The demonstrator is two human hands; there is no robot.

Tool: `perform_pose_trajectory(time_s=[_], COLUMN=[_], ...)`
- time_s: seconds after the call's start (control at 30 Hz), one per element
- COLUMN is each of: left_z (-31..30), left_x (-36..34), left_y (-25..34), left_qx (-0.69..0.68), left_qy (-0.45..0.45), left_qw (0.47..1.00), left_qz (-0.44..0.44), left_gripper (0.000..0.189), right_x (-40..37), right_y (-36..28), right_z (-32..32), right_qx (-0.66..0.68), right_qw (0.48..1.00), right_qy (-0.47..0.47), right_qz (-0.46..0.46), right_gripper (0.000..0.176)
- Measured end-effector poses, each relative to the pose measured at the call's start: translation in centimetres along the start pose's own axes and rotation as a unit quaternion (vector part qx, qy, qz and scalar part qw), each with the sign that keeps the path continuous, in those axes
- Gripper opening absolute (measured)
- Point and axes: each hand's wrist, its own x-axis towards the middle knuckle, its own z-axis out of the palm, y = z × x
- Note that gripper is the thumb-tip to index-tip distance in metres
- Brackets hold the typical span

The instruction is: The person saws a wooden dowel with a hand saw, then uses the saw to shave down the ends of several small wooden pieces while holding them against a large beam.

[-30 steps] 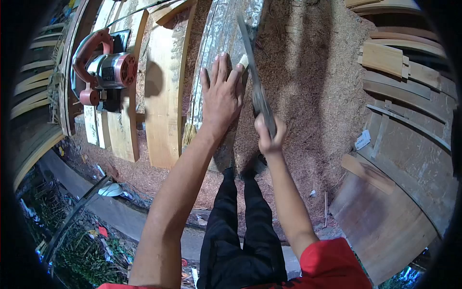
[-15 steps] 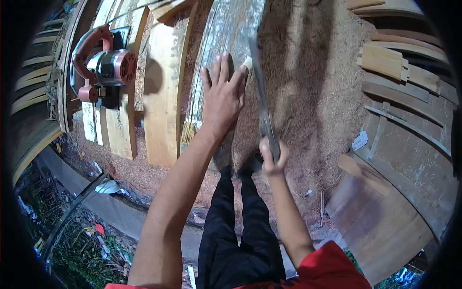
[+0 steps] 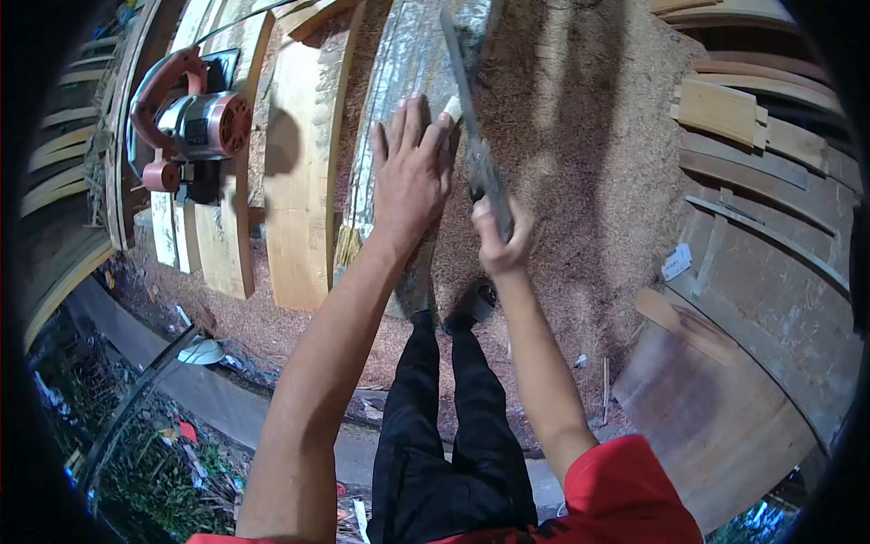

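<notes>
My right hand (image 3: 506, 238) is closed round the handle end of a long grey hand saw (image 3: 462, 86), whose blade points up and away, slightly blurred. The blade runs along the right edge of a worn, paint-stained plank (image 3: 399, 68). My left hand (image 3: 410, 177) presses down on this plank, its fingers pointing forward. A small pale wood piece (image 3: 452, 109) shows its end beside the left thumb, close to the blade. The rest of that piece is hidden under the hand.
A red and grey circular saw (image 3: 195, 127) rests on boards to the left. Pale planks (image 3: 299, 190) lie beside the worn plank. Sawdust (image 3: 571, 208) covers the ground. At the right stand wooden pieces (image 3: 720, 111) and a flat panel (image 3: 707, 426). A white bowl-like object (image 3: 201, 352) lies lower left.
My right hand has moved forward and slightly left, pushing the saw farther up along the plank. My left hand remains on the plank, with a small shift left in view.
</notes>
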Motion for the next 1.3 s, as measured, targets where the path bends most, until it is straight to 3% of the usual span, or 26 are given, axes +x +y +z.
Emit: perform_pose_trajectory(time_s=[0.03,0.13,0.27,0.43,0.6,0.73,0.77,0.83,0.93,1.03,1.2,1.3], left_z=[-0.1,0.1,0.1,0.1,0.0,0.0,0.2,0.2,0.0,0.1,0.6,0.6], left_x=[0.5,0.7,0.5,0.7,0.1,0.2,0.5,0.3,0.3,0.4,0.4,0.2], left_y=[0.2,0.0,0.0,-0.1,-0.1,0.1,-0.1,0.1,0.1,0.1,-0.2,-0.1], left_qx=[-0.005,0.020,-0.013,-0.023,-0.012,-0.008,-0.003,-0.009,-0.007,-0.002,0.002,0.006], left_qy=[0.012,-0.002,-0.005,0.004,0.003,-0.002,-0.002,-0.005,0.009,0.009,0.024,0.017], left_qw=[1.000,1.000,1.000,1.000,1.000,1.000,1.000,1.000,1.000,1.000,1.000,1.000], left_qz=[0.002,0.012,0.000,0.000,0.006,0.009,0.003,0.004,0.010,0.007,0.013,0.015], left_gripper=[0.038,0.037,0.037,0.037,0.037,0.036,0.037,0.036,0.035,0.035,0.035,0.035], right_x=[-1.8,-6.6,-1.6,-6.3,-1.6,-8.5,-9.5,-6.7,-3.2,-9.5,-3.7,-6.4], right_y=[1.4,2.0,2.7,2.1,1.4,3.1,4.2,1.3,1.3,3.4,1.7,1.8], right_z=[-0.4,-1.1,-0.6,-1.5,-0.7,-1.3,-1.8,-1.9,-0.7,-2.3,-1.1,-1.5], right_qx=[-0.050,0.055,0.054,0.026,-0.021,-0.026,0.054,-0.004,0.048,0.014,0.043,0.042], right_qw=[0.995,0.993,0.998,0.996,0.999,0.988,0.993,0.999,0.999,0.997,0.997,0.997], right_qy=[0.006,0.057,-0.003,0.019,-0.003,0.047,0.031,0.013,0.002,0.020,-0.008,0.016], right_qz=[-0.090,-0.082,-0.045,-0.079,-0.048,-0.142,-0.103,-0.050,-0.014,-0.066,-0.057,-0.056], right_gripper=[0.016,0.018,0.016,0.016,0.014,0.014,0.013,0.013,0.014,0.015,0.016,0.015])
